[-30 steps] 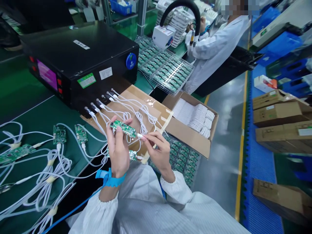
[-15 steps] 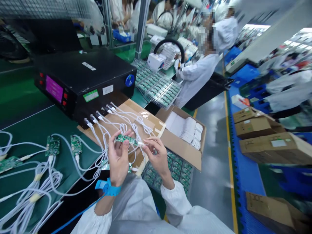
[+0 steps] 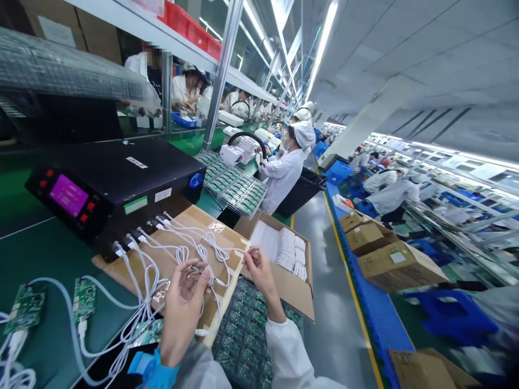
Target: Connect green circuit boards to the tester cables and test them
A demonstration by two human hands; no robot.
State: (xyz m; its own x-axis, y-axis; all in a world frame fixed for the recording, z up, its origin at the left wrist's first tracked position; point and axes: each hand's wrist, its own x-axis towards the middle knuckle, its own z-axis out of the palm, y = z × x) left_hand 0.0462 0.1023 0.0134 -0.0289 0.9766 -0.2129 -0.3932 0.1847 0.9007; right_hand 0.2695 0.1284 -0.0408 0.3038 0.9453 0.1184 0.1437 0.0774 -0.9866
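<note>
My left hand [image 3: 184,302], a blue wrist strap [image 3: 153,369] below it, is closed around a small green circuit board [image 3: 198,268], seen nearly edge-on and mostly hidden by the fingers. To its right, my right hand [image 3: 261,273] pinches a thin white cable [image 3: 234,250] between thumb and fingertips; the cable's end is hidden. Beneath both hands lies a cardboard sheet [image 3: 188,213] crossed by bundled white cables from a black box with a purple screen [image 3: 68,195]. Another green board [image 3: 146,332], partly covered, sits beside my left wrist.
Cabled boards [image 3: 84,299] lie on the green bench at left. A tray of boards [image 3: 239,329] is below my right hand, beside an open carton [image 3: 294,294] of white pieces. Further off, a co-worker [image 3: 286,178] stands near stacked board trays [image 3: 233,186].
My right hand has moved away from the board's end, and the gap between the hands has widened. The board in my left hand has turned edge-on. The head view has tilted upward.
</note>
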